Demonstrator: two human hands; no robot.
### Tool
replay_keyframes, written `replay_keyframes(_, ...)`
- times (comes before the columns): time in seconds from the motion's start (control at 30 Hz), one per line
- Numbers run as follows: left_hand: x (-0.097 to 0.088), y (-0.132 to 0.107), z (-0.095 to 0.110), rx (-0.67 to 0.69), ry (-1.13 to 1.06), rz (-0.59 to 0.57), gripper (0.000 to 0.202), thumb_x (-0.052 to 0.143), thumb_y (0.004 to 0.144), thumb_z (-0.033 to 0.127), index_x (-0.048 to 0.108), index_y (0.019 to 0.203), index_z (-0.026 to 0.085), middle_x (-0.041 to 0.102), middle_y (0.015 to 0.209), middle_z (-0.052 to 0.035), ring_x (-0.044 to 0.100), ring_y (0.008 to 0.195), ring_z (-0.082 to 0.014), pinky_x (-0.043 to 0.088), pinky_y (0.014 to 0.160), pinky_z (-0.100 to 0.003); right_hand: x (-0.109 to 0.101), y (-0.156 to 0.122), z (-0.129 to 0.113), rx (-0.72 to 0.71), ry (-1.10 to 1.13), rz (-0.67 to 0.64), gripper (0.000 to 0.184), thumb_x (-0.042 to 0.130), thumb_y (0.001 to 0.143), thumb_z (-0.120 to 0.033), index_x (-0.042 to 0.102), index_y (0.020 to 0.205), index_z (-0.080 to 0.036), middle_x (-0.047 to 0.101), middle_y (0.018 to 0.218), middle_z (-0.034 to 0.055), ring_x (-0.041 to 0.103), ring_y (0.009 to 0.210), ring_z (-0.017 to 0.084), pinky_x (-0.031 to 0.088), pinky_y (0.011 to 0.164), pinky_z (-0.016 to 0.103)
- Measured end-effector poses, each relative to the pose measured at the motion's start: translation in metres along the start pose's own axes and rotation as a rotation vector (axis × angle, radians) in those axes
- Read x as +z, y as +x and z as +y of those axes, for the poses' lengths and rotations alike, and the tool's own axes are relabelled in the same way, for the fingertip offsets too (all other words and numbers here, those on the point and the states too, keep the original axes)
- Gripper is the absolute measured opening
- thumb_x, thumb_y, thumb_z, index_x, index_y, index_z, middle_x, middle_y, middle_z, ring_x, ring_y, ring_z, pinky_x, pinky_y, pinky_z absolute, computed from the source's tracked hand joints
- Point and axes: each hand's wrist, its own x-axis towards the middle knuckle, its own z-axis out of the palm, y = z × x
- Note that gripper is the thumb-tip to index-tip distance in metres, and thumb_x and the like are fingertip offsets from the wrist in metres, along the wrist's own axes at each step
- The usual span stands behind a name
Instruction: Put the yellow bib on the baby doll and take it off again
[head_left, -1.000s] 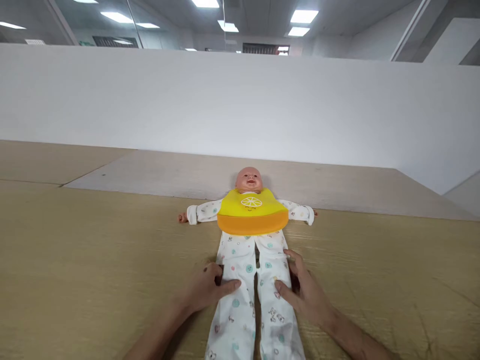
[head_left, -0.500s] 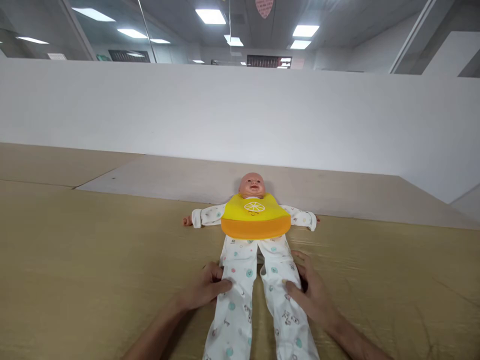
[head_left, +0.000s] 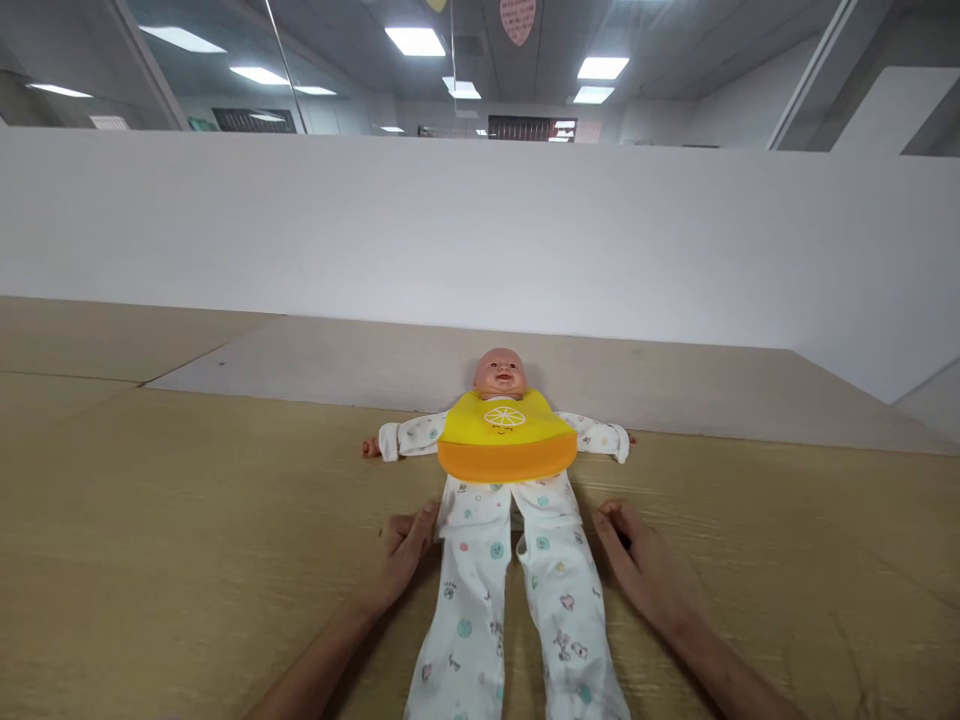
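A baby doll (head_left: 499, 372) lies on its back on the wooden table (head_left: 150, 520), arms spread, in white patterned pyjamas (head_left: 480, 590) with a yellow and orange bib (head_left: 505, 445) on its chest. My left hand (head_left: 401, 555) rests beside the doll's hip on the left, fingers stretched out and touching the pyjama waist. My right hand (head_left: 637, 565) lies on the table just right of the other leg, fingers loosely curled, holding nothing.
A white partition wall (head_left: 480, 240) runs along the far side of the table. A paler panel (head_left: 337, 360) of the tabletop lies behind the doll's head. Ceiling lights and glass panes show above the wall.
Both hands have let go of the pyjama legs and moved outward to the doll's sides. The trouser legs now lie spread slightly apart.
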Motion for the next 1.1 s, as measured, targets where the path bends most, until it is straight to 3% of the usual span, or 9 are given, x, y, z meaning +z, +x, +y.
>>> replay_keyframes(0.1, -0.012, 0.014, -0.002, -0.048, 0.08, 0.188, 0.054, 0.037, 0.08, 0.061, 0.026, 0.043, 0.023, 0.025, 0.042, 0.0043, 0.027, 0.044, -0.0103, 0.024, 0.048, -0.028, -0.011, 0.017, 0.016, 0.017, -0.066, -0.001, 0.034, 0.039, 0.089, -0.049, 0.05, 0.074, -0.02, 0.062, 0.064, 0.0045, 0.057, 0.058, 0.017, 0.043, 0.055, 0.027)
replay_keyframes(0.2, -0.024, 0.026, -0.003, -0.029, 0.18, 0.262, 0.05, 0.038, 0.081, 0.056, 0.026, 0.045, 0.023, 0.027, 0.044, 0.0043, 0.029, 0.044, -0.0108, 0.024, 0.048, -0.027, -0.018, 0.027, 0.028, -0.007, -0.165, -0.043, 0.031, 0.038, 0.087, -0.044, 0.05, 0.074, -0.019, 0.06, 0.061, 0.0032, 0.055, 0.054, 0.016, 0.04, 0.054, 0.028)
replay_keyframes(0.3, -0.025, 0.03, -0.002, 0.084, 0.412, 0.109, 0.043, 0.038, 0.082, 0.045, 0.031, 0.047, 0.022, 0.036, 0.046, 0.0024, 0.035, 0.047, -0.0123, 0.024, 0.05, -0.028, -0.016, 0.028, 0.031, -0.074, -0.279, -0.161, 0.028, 0.036, 0.089, -0.039, 0.053, 0.079, -0.018, 0.063, 0.067, 0.0039, 0.057, 0.059, 0.017, 0.04, 0.059, 0.03)
replay_keyframes(0.4, -0.021, 0.023, 0.0, 0.23, 0.688, -0.086, 0.033, 0.038, 0.082, 0.033, 0.046, 0.053, 0.02, 0.052, 0.055, -0.0014, 0.044, 0.054, -0.0142, 0.024, 0.055, -0.028, -0.01, 0.022, 0.028, -0.145, -0.347, -0.24, 0.027, 0.036, 0.09, -0.035, 0.054, 0.08, -0.018, 0.065, 0.076, 0.0047, 0.058, 0.068, 0.018, 0.041, 0.066, 0.03)
replay_keyframes(0.47, -0.02, 0.018, 0.0, 0.254, 0.749, -0.108, 0.033, 0.037, 0.084, 0.033, 0.048, 0.056, 0.02, 0.055, 0.058, -0.0021, 0.046, 0.056, -0.0143, 0.025, 0.057, -0.028, -0.008, 0.019, 0.026, -0.171, -0.343, -0.261, 0.025, 0.036, 0.091, -0.031, 0.055, 0.081, -0.018, 0.065, 0.081, 0.0046, 0.058, 0.072, 0.017, 0.041, 0.068, 0.03)
replay_keyframes(0.73, -0.023, 0.017, -0.009, 0.248, 0.471, -0.107, 0.039, 0.033, 0.085, 0.044, 0.025, 0.054, 0.021, 0.028, 0.052, 0.0047, 0.029, 0.054, -0.0113, 0.024, 0.055, -0.026, -0.01, 0.018, 0.024, -0.103, -0.261, -0.309, 0.025, 0.037, 0.091, -0.033, 0.057, 0.085, -0.019, 0.065, 0.082, 0.003, 0.059, 0.075, 0.017, 0.041, 0.069, 0.029)
replay_keyframes(1.1, -0.025, 0.015, -0.004, 0.223, 0.405, -0.092, 0.039, 0.033, 0.083, 0.045, 0.023, 0.053, 0.022, 0.025, 0.053, 0.005, 0.025, 0.054, -0.0112, 0.022, 0.054, -0.027, -0.011, 0.018, 0.021, -0.066, -0.235, -0.307, 0.024, 0.04, 0.09, -0.034, 0.057, 0.084, -0.019, 0.064, 0.079, 0.0015, 0.056, 0.071, 0.016, 0.039, 0.068, 0.028)
